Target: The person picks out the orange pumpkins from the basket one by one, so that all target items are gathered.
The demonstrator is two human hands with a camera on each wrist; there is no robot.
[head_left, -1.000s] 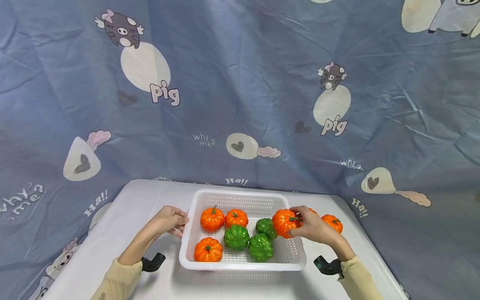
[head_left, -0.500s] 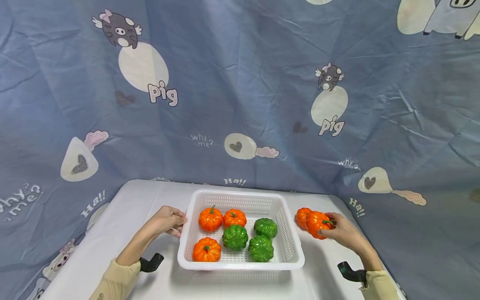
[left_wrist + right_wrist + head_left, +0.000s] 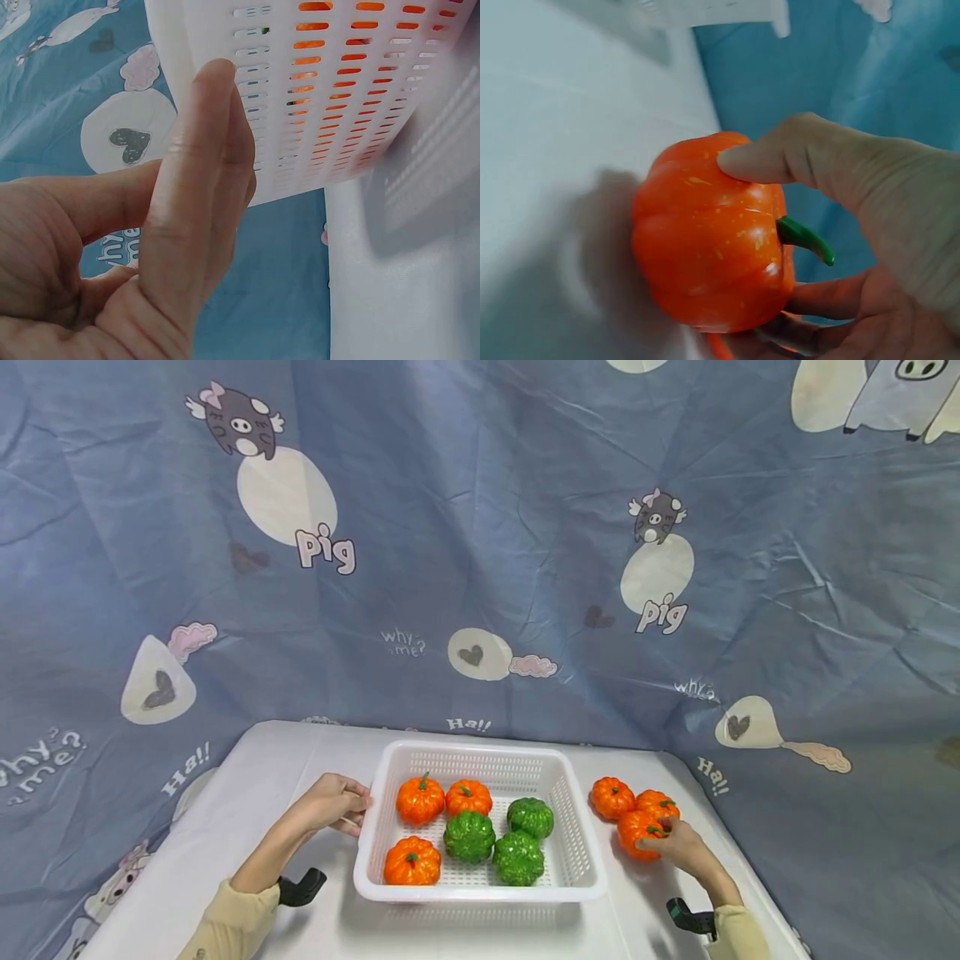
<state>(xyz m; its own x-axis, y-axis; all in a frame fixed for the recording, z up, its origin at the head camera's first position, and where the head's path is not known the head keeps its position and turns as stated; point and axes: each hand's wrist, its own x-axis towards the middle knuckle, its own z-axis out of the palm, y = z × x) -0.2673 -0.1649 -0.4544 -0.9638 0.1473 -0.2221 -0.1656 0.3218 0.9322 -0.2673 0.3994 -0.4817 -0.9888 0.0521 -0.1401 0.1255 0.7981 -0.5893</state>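
Note:
My right hand (image 3: 688, 852) grips an orange toy pumpkin (image 3: 712, 232) at the table's right side, thumb on top and fingers beneath in the right wrist view. Its green stem points toward the palm. In the head view this pumpkin sits close to two other orange pumpkins, one at left (image 3: 612, 797) and one at right (image 3: 658, 806). My left hand (image 3: 333, 803) touches the left side of a white perforated basket (image 3: 480, 893); in the left wrist view its fingers (image 3: 191, 187) lie fairly straight against the outer wall.
Inside the basket are three orange pumpkins, one at front left (image 3: 412, 862), and three green pumpkins, one at front right (image 3: 519, 858). A white cloth covers the table (image 3: 300, 927). Behind it hangs a blue printed curtain (image 3: 480, 543).
My right hand has carried the orange pumpkin out of the basket area to the right, then down and nearer, beside the two other pumpkins. The left hand stays at the basket.

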